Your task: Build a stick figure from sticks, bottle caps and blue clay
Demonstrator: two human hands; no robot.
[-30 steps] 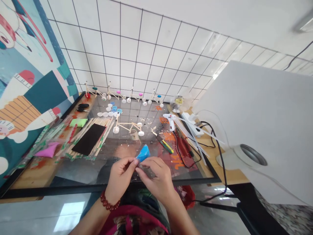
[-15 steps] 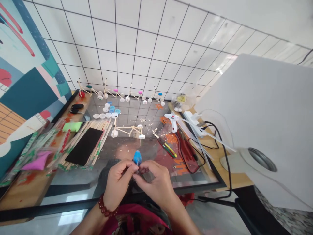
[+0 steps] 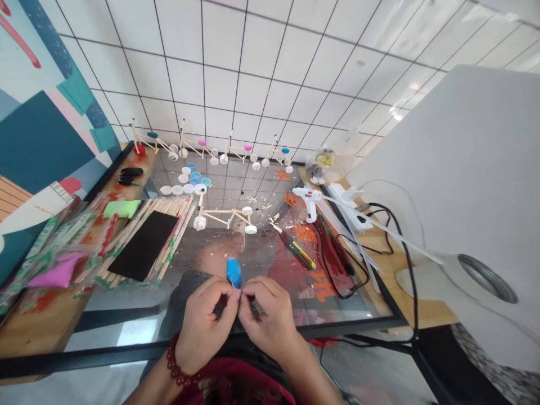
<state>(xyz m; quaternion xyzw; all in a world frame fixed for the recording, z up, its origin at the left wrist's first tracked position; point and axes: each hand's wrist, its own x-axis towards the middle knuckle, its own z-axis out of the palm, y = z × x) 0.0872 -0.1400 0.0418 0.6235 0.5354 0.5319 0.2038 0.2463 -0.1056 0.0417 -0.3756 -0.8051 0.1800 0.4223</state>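
Note:
Near the table's front edge, a small shiny blue packet [image 3: 233,273], which looks like soft modelling clay in clear plastic, is pinched at its lower end. My left hand [image 3: 208,320], with a red bead bracelet on the wrist, grips it between thumb and index finger. My right hand [image 3: 268,315] closes its fingertips on the same end, right beside the left thumb. Beyond them a small bicycle model [image 3: 225,216] of wooden sticks with white bottle-cap wheels stands on the glass tabletop, touched by neither hand.
Several finished bicycle models [image 3: 248,148] line the back edge. Bottle caps [image 3: 195,179] lie behind the near model. At left are chopsticks [image 3: 179,236], a black sheet [image 3: 145,244], a green packet [image 3: 122,209] and a pink packet [image 3: 57,270]. At right lie a glue gun [image 3: 310,202], a cutter [image 3: 301,253] and cables.
The blue packet has tilted a little to the left, and my fingertips have drawn together at its lower end. The whole view has shifted slightly.

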